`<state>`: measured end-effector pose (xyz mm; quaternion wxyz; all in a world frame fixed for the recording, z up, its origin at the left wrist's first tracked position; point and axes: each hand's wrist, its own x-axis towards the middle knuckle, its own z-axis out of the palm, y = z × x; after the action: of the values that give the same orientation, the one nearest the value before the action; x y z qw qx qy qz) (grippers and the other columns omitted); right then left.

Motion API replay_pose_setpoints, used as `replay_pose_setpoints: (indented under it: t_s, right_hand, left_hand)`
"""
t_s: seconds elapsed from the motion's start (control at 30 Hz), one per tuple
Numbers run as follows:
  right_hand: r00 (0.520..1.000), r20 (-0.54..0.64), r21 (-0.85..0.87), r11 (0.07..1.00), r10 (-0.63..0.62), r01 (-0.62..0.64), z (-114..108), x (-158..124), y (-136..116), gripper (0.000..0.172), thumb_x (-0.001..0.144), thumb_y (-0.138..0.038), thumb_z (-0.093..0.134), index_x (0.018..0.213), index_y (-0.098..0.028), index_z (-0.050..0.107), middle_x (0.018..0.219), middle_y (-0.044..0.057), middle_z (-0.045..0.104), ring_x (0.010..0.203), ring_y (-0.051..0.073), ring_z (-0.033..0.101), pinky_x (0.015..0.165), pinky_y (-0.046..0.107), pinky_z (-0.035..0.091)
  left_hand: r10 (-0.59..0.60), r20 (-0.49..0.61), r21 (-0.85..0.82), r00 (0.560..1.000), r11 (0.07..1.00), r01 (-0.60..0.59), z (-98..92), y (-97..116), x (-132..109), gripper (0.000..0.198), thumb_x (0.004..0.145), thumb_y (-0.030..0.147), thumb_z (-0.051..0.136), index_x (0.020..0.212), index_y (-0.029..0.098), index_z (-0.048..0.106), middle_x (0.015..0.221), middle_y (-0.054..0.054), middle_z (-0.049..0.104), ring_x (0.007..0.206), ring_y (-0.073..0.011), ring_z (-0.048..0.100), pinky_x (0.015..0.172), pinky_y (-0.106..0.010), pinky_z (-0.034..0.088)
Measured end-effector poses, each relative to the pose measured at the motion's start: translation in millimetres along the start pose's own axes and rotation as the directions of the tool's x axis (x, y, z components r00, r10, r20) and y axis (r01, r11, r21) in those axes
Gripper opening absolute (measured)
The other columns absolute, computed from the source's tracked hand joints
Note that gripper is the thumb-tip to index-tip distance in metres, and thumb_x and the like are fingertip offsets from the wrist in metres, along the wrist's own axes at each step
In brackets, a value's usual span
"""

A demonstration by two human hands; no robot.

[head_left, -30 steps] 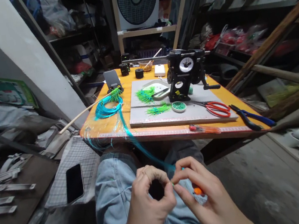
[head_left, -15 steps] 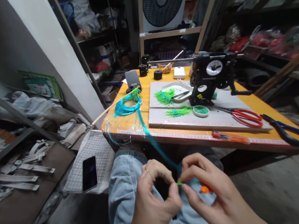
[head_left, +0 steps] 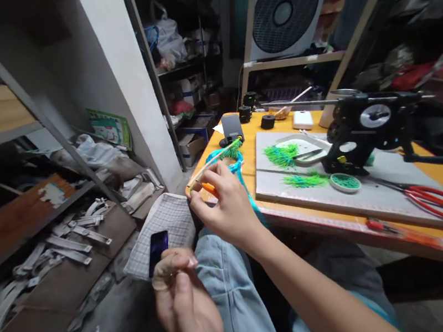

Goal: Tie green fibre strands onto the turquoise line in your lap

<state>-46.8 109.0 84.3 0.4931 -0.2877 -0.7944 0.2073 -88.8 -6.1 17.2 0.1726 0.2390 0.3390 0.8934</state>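
Observation:
My right hand [head_left: 230, 204] is stretched over the table's left corner, thumb and forefinger at the near end of a thin wooden stick [head_left: 208, 163]. A small orange tool [head_left: 210, 189] sits between its curled fingers; its kind is unclear. At the stick's far end is a tuft of green strands [head_left: 235, 146]. Under the hand lies a coil of blue strands [head_left: 216, 155], partly covered, its tail hanging over the edge. My left hand [head_left: 191, 305] is by my left knee, thumb pressed to curled fingers; anything in the pinch is too small to make out.
On the grey board [head_left: 270, 192] lie green tufts [head_left: 305, 179], a dish of green bits [head_left: 345, 182], a black cranked device [head_left: 352, 139] and red-handled scissors [head_left: 437, 202]. A phone [head_left: 158, 249] rests on checked cloth [head_left: 174, 215] at the left.
My hands have parted. The right one has gone forward and left to the stick; the left has moved left. The view has turned left. The green piece between my fingertips no longer shows.

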Motion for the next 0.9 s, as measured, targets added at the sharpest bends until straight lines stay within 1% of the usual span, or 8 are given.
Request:
replay_pose_setpoints:
  t_s: [0.13,0.3,0.4,0.5,0.63,0.73,0.8,0.9]
  right_hand:
    - [1.000,-0.003,-0.038,0.999,0.021,-0.021,8,0,2,0.006,0.082,-0.018,0.055,0.077,-0.021,0.057,0.091,0.006,0.056,0.089,0.021,0.059,0.076,0.033,0.050]
    - [0.999,-0.050,-0.281,0.959,0.022,-0.035,9,13,24,0.006,0.086,-0.022,0.055,0.081,-0.019,0.058,0.094,0.008,0.057,0.089,0.023,0.058,0.075,0.035,0.050]
    - [0.992,-0.112,-0.382,0.919,0.062,-0.101,-7,24,47,0.006,0.084,-0.022,0.057,0.086,-0.017,0.059,0.100,0.013,0.055,0.094,0.029,0.055,0.073,0.041,0.047]
    - [0.979,-0.187,-0.450,0.879,0.081,-0.159,-43,19,59,0.009,0.087,-0.025,0.058,0.091,-0.017,0.060,0.102,0.014,0.055,0.092,0.029,0.054,0.071,0.041,0.045]
    - [0.974,-0.227,-0.440,0.889,0.027,-0.128,-94,-22,50,0.010,0.093,-0.027,0.057,0.085,-0.021,0.057,0.090,0.006,0.057,0.083,0.023,0.057,0.070,0.035,0.043]
    - [0.987,-0.136,-0.357,0.924,0.091,-0.135,-120,-70,42,0.015,0.096,-0.026,0.055,0.081,-0.023,0.055,0.084,0.003,0.057,0.080,0.021,0.058,0.071,0.033,0.042]
    - [0.984,-0.070,-0.302,0.936,0.166,-0.179,-130,-103,43,0.017,0.097,-0.025,0.053,0.080,-0.023,0.054,0.084,0.003,0.057,0.079,0.020,0.058,0.071,0.032,0.043]
    - [0.966,0.018,-0.272,0.931,0.259,-0.245,-137,-148,49,0.015,0.097,-0.023,0.052,0.082,-0.022,0.056,0.087,0.004,0.058,0.080,0.020,0.059,0.069,0.031,0.046]
  left_hand:
    - [-0.021,-0.016,0.004,1.000,1.000,0.021,-4.3,-5,2,0.008,0.084,0.026,0.067,0.082,0.019,0.071,0.077,-0.001,0.055,0.078,-0.0162,0.047,0.078,-0.025,0.043]
    - [-0.007,0.010,0.019,1.000,1.000,0.007,-4.8,-8,3,0.008,0.085,0.025,0.065,0.083,0.020,0.071,0.079,-0.001,0.055,0.079,-0.0159,0.049,0.079,-0.026,0.044]
    - [0.023,0.024,0.074,0.999,0.997,-0.025,-6.3,-11,2,0.008,0.085,0.026,0.065,0.086,0.020,0.070,0.080,-0.001,0.055,0.078,-0.0158,0.050,0.079,-0.026,0.044]
    - [0.037,0.046,0.167,0.998,0.985,-0.044,-9.2,-21,-1,0.008,0.086,0.030,0.065,0.088,0.022,0.068,0.082,0.000,0.055,0.078,-0.0151,0.050,0.078,-0.026,0.045]
    - [-0.187,0.160,0.296,0.969,0.946,0.134,-9.0,-49,-14,0.008,0.086,0.027,0.068,0.089,0.021,0.071,0.084,-0.001,0.062,0.079,-0.0151,0.055,0.074,-0.025,0.046]
    - [-0.463,0.262,0.415,0.847,0.846,0.335,-4.6,-78,-30,0.011,0.079,0.026,0.075,0.083,0.015,0.075,0.076,-0.004,0.069,0.066,-0.0149,0.060,0.065,-0.026,0.049]
    - [-0.572,0.259,0.455,0.778,0.783,0.424,-1.2,-99,-40,0.017,0.073,0.027,0.080,0.083,0.014,0.074,0.070,-0.003,0.068,0.060,-0.0136,0.061,0.060,-0.025,0.050]
    - [-0.630,0.203,0.457,0.750,0.738,0.496,3.9,-126,-48,0.032,0.072,0.029,0.082,0.097,0.014,0.069,0.065,0.003,0.062,0.056,-0.0102,0.059,0.054,-0.020,0.047]
